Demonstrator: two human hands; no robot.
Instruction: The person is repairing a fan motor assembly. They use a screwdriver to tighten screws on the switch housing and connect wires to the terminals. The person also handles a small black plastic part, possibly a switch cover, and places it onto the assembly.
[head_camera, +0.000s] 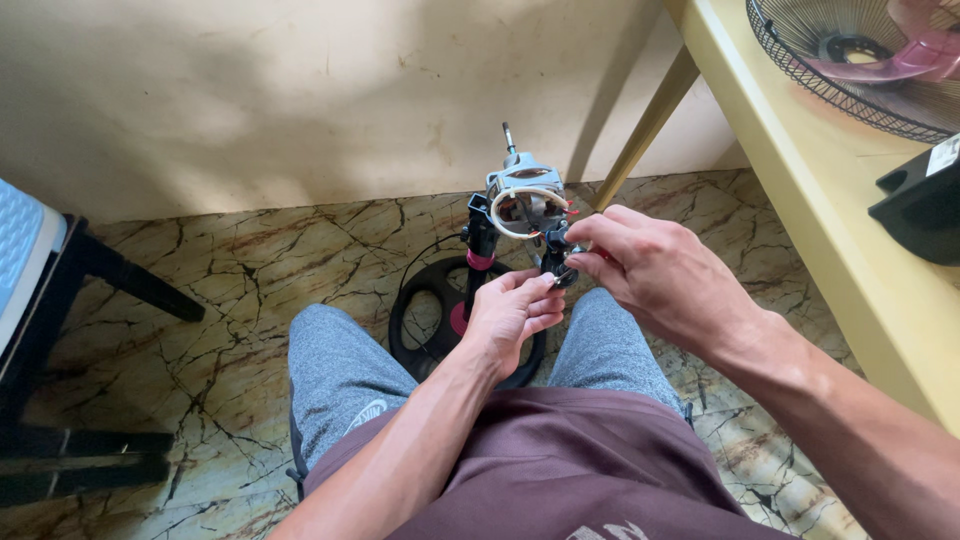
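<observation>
Fan motor (524, 200) stood bare on its black post between the person's knees, over the marble-patterned floor (250, 270), with its steel shaft pointing up toward the cream wall (250, 90). It looked grey, with a white tube looped across its front and red wires at its side. Below the motor lay a round black base (425, 320). The left hand (512, 312) sat just under the motor, fingers curled together, thumb and fingertips pinching a small metal part. The right hand (650, 265) reached in beside the motor, fingertips pressed on a dark fitting. Open floor lay left of the motor. Right of the motor, a yellow bench (800, 160) edge ran close, carrying a wire fan guard (850, 90) with a pink blade (900, 50) inside.
</observation>
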